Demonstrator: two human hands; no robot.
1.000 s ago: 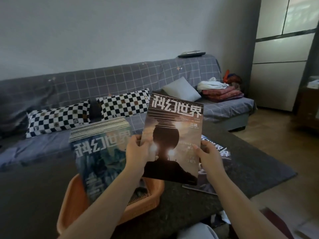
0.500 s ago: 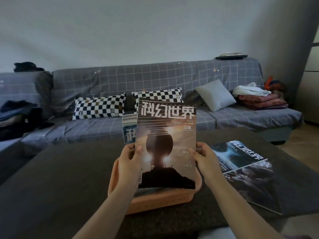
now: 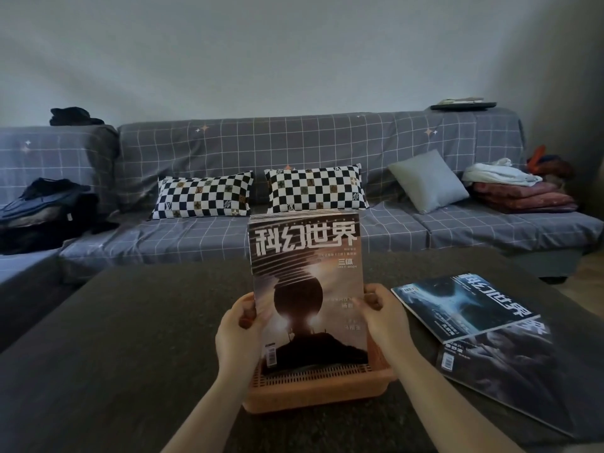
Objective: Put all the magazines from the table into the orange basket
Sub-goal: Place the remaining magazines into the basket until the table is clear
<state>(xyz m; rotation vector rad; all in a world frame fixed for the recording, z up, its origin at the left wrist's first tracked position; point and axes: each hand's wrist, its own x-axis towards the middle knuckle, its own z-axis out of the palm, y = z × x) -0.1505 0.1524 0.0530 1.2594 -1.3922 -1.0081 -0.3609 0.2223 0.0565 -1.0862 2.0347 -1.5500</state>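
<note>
A magazine (image 3: 307, 276) with a dark sphere on an orange-brown cover stands upright in the orange basket (image 3: 320, 389), its lower edge inside the rim. Behind it stand several more magazines, of which only the top edges show. My left hand (image 3: 240, 335) grips its left edge and my right hand (image 3: 385, 318) grips its right edge. To the right, two magazines lie flat on the dark table (image 3: 124, 338): a blue-covered one (image 3: 464, 305) rests on top of a grey-covered one (image 3: 510, 371).
A grey checked sofa (image 3: 294, 148) runs along the far side of the table, with two black-and-white checkered pillows (image 3: 313, 189), a grey cushion (image 3: 428, 179), folded blankets (image 3: 519, 194) at right and dark clothes (image 3: 45, 207) at left.
The view has swung left and centred on the basket. Both hands have brought the magazine down and lined it up upright in front of the stack in the basket.
</note>
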